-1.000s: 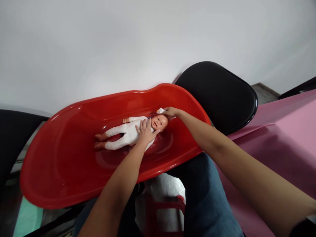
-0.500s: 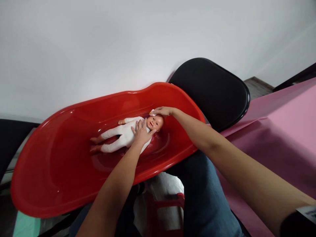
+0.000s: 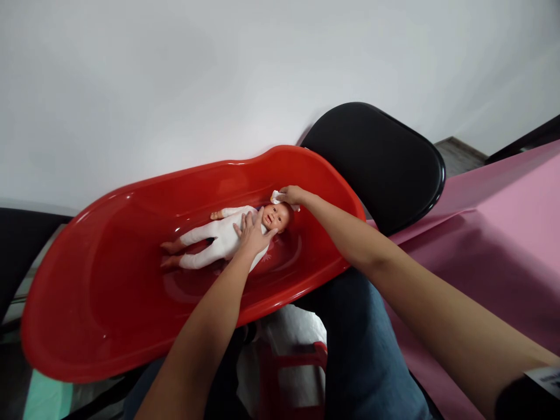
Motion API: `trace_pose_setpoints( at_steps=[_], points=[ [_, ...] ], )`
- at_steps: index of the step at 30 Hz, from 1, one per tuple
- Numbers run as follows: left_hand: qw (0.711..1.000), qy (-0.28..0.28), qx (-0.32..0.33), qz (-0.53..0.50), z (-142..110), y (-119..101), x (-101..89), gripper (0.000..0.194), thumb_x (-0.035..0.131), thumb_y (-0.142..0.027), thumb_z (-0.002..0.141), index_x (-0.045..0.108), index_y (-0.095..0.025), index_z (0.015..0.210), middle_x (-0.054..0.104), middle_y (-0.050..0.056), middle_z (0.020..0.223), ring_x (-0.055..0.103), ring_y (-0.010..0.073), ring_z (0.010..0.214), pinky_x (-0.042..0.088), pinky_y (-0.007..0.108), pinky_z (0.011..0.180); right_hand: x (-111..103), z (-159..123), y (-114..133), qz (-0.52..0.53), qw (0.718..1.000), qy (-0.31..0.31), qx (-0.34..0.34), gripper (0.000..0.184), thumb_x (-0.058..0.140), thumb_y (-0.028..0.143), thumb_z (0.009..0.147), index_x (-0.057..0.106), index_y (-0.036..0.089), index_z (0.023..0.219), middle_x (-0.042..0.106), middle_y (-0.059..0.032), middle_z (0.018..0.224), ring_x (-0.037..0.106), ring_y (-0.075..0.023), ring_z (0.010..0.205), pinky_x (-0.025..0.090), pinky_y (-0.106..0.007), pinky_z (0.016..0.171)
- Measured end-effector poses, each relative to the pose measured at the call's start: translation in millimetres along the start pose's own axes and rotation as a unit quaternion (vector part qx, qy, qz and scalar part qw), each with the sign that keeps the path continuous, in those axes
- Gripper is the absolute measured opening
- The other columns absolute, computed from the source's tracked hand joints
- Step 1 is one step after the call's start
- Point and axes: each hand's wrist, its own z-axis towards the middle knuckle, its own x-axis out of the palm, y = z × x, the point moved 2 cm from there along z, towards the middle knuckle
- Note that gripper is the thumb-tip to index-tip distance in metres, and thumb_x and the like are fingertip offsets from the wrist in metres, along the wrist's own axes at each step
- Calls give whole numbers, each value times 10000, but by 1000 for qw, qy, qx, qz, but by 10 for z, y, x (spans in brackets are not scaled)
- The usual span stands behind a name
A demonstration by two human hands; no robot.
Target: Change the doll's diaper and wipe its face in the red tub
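A baby doll [image 3: 225, 238] in a white suit lies on its back in a red baby bathtub [image 3: 109, 274], head to the right and bare feet to the left. My left hand [image 3: 254, 234] rests on the doll's upper chest, fingers spread, with the thumb pointing toward its chin. At the top of the doll's head, my right hand [image 3: 292, 195] is closed on a small white cloth [image 3: 275, 196]. Part of the cloth shows beyond the fingers on both sides; the rest is hidden under the hand.
A black rounded seat or panel [image 3: 376, 163] stands against the tub's right end. Pink sheeting [image 3: 516, 198] drapes at the right. Below the tub, a red stool [image 3: 297, 361] is partly visible near my legs. The white wall [image 3: 175, 87] rises behind the tub.
My right hand has shifted slightly up across the doll's head, and more of the white cloth shows. My left hand stays on the doll's chest.
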Motion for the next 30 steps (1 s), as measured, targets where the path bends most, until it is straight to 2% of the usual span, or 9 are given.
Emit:
trace_pose_setpoints(
  at_steps=[4,7,13,19,25,30],
  points=[
    [1000,4,-1,-1,1,-6,-13,938,549,-703,968,198,-325,1751,207,189,1796,121,406,1670,126,743,1263,-30,97,-335,-17,999,-23,28,475,629,483,977,676,412,1444,700,50,1410,594,-289,1418,509,-403,1177],
    [1000,6,-3,-2,1,-6,-17,928,539,-699,974,198,-324,1751,213,185,1796,119,404,1670,124,740,1266,-35,125,-462,-27,997,-42,55,537,699,459,936,664,383,1466,722,21,1386,599,-310,1412,523,-414,1159],
    [1000,6,-5,-3,14,9,1,933,545,-703,967,204,-326,1750,218,177,1796,114,408,1670,115,744,1265,-40,85,-426,-49,995,-60,59,512,669,477,955,665,378,1457,712,32,1407,595,-263,1418,522,-349,1146],
    [1000,5,-6,-8,31,24,23,933,546,-696,971,201,-321,1752,213,180,1796,104,409,1672,106,750,1263,-30,110,-400,-67,995,-67,33,435,665,460,939,731,334,1350,745,-16,1306,661,-303,1301,556,-428,1111],
    [1000,6,-10,-9,41,28,22,944,553,-696,965,204,-309,1752,227,173,1794,121,406,1669,119,739,1270,-49,-89,-392,-92,992,-54,74,420,628,517,952,729,330,1314,764,-35,1263,693,-286,1195,588,-429,1055],
    [1000,7,-12,-10,35,29,13,937,538,-686,980,203,-277,1753,248,159,1791,142,394,1667,105,730,1281,-61,-107,-282,-59,997,-45,16,430,601,538,961,734,340,1318,753,-18,1278,684,-300,1223,570,-470,1108]
  ],
)
